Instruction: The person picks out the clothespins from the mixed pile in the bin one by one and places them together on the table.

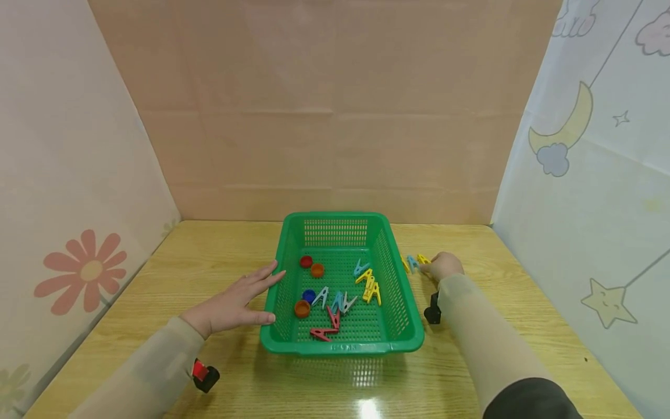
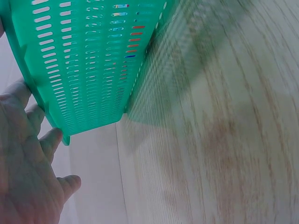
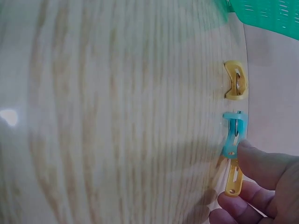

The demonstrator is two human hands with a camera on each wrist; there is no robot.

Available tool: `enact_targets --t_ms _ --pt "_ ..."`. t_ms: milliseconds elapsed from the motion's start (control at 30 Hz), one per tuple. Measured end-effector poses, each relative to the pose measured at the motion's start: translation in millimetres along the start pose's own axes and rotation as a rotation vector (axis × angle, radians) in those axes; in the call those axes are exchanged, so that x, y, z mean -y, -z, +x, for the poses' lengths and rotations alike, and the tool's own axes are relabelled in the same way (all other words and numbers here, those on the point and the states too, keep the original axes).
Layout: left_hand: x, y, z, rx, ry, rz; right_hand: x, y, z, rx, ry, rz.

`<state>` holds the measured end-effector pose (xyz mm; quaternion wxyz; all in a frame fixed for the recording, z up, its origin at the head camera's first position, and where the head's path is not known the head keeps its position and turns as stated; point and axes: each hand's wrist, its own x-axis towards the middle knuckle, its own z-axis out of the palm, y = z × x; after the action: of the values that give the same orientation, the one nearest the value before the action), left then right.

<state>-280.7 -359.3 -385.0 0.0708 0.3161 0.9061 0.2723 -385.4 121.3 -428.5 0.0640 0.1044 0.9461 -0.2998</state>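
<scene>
In the head view a green basket (image 1: 342, 348) stands between the hands. My left hand (image 1: 238, 299) is at its left side, fingers spread and fairly straight against the rim; the left wrist view shows fingertips at the rim. My right hand (image 1: 444, 266) is on the table right of the basket. Its thumb and curled fingers pinch a yellow clothespin (image 3: 234, 179) in the right wrist view. Close to the thumb lies a blue clothespin (image 3: 232, 135), with another yellow clothespin (image 3: 236, 80) farther toward the basket.
Inside the basket lie several clothespins, among them a red clothespin (image 1: 323, 333) and a yellow clothespin (image 1: 369, 288). Bottle-cap-like round pieces, such as an orange cap (image 1: 302, 309) and a blue cap (image 1: 309, 296), sit at its left. Walls border the wooden table (image 1: 225, 244).
</scene>
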Motion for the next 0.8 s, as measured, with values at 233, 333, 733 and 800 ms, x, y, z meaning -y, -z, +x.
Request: enact_targets --t_ms 233,333,733,800 --pt "0.9 -0.2 0.1 -0.002 -0.003 -0.001 -0.4 -1.9 2.1 0.003 -0.006 -0.017" --pt "0.5 0.0 -0.1 0.001 -0.002 -0.003 -0.9 -1.5 2.7 0.014 -0.004 -0.008" --pt "0.9 -0.2 0.5 0.001 -0.003 0.0 -0.5 3.5 -2.2 0.012 0.018 -0.024" --pt "1.0 -0.2 0.4 0.002 -0.004 0.004 0.1 5.2 -3.8 0.004 0.034 -0.036"
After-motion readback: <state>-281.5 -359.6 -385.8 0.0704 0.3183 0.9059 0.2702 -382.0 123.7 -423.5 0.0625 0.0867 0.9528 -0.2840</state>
